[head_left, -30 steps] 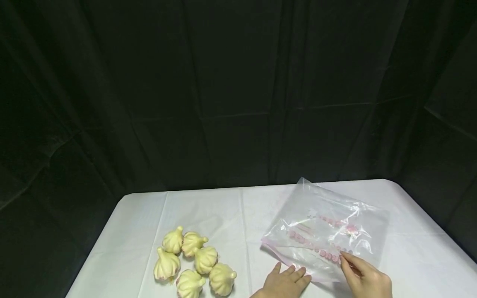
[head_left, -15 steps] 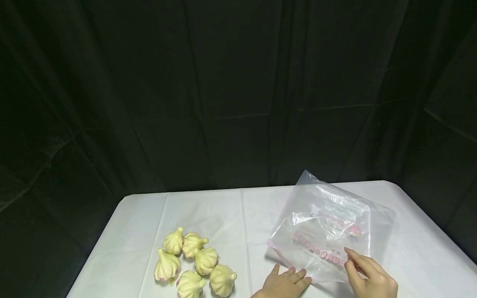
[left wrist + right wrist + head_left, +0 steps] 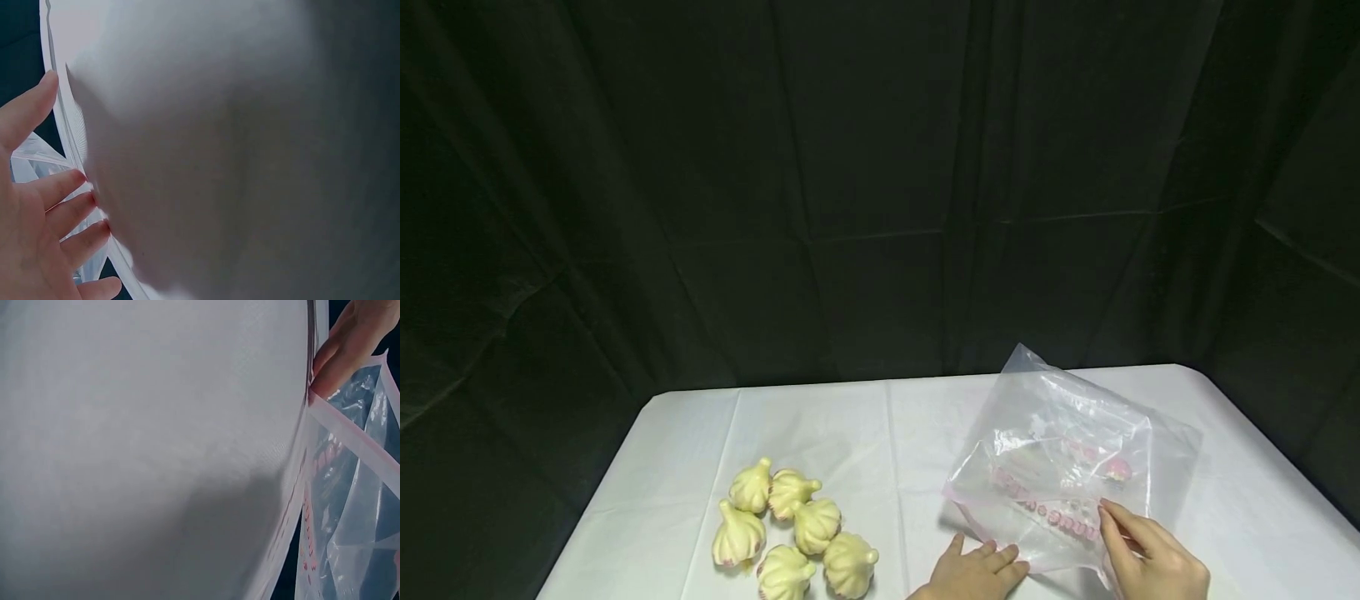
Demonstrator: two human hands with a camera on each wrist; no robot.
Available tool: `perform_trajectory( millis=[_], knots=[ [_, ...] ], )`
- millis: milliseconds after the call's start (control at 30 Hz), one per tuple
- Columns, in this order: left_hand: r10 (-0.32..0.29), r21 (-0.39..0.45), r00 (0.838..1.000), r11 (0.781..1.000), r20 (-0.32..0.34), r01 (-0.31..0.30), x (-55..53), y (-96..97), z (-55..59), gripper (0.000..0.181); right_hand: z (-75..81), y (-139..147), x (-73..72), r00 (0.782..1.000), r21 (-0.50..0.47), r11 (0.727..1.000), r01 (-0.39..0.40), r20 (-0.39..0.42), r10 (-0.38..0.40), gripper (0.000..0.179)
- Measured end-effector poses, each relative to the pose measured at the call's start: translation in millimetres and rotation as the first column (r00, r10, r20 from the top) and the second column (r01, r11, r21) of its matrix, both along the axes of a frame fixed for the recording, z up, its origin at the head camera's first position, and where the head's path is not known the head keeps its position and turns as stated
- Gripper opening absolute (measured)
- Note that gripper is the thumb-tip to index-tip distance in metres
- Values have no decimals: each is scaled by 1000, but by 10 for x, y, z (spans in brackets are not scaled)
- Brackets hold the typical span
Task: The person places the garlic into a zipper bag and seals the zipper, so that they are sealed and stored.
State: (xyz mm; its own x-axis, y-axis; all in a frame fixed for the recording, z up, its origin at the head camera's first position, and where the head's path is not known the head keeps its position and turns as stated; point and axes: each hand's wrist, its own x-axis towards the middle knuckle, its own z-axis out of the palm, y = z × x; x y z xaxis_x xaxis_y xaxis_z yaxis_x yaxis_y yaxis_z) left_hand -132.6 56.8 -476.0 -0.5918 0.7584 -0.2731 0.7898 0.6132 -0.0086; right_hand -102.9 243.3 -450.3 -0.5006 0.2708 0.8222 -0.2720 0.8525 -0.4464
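Note:
A clear plastic bag [image 3: 1075, 433] with pink print and a pale pink edge stands partly raised on the right half of the table, its far corner tipped up. My right hand [image 3: 1153, 554] pinches the bag's near edge between thumb and fingertips. In the right wrist view, the fingers [image 3: 340, 365] are at a corner of the pink-edged bag mouth [image 3: 356, 431]. My left hand [image 3: 973, 575] lies palm down with spread fingers on the table, fingertips at the bag's near left edge. The left wrist view shows these fingers [image 3: 69, 212] extended, with part of the bag [image 3: 37, 156] behind them.
Several garlic bulbs [image 3: 793, 525] lie in a loose cluster left of the bag, on the white-covered table [image 3: 647, 492]. A black curtain [image 3: 880, 208] hangs behind the table and along both sides.
My right hand has moved a little to the right, drawing the bag along. The bag's far corner and left edge have lifted and shifted right. My left hand has stayed almost still.

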Motion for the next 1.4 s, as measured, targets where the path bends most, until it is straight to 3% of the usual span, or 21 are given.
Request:
perform_trajectory(
  millis=[133,433,633,833,900,1000,1167,1267,1400],
  knots=[
    [-3,11,1000,1000,7,3,-1,-10,28,61,35,-2,1,999,-6,999,38,11,-38,6],
    [14,45,1000,999,27,-15,-15,-22,52,61,16,39,-51,993,-11,999,33,-117,-34,5],
    [20,-29,999,999,32,-19,4,10,50,59,21,12,-14,999,12,999,30,-11,-30,6],
    [0,10,998,1000,65,-1,31,22,62,56,4,-5,-13,1000,66,998,8,-31,-6,9],
    [-3,19,999,1000,50,2,50,24,73,58,-7,-5,-12,1000,73,997,0,-27,2,9],
    [-6,17,999,1000,-36,7,63,18,93,63,-22,2,-6,1000,78,997,-12,10,11,9],
    [-73,63,979,994,-191,87,21,18,87,72,-53,8,-12,998,111,992,-65,18,64,11],
    [-103,72,972,990,-213,120,-32,50,81,77,-69,6,-13,996,131,987,-91,9,90,18],
    [-64,51,984,996,-169,74,-94,79,78,85,-80,-5,-10,996,112,990,-87,-2,88,17]
  ],
)
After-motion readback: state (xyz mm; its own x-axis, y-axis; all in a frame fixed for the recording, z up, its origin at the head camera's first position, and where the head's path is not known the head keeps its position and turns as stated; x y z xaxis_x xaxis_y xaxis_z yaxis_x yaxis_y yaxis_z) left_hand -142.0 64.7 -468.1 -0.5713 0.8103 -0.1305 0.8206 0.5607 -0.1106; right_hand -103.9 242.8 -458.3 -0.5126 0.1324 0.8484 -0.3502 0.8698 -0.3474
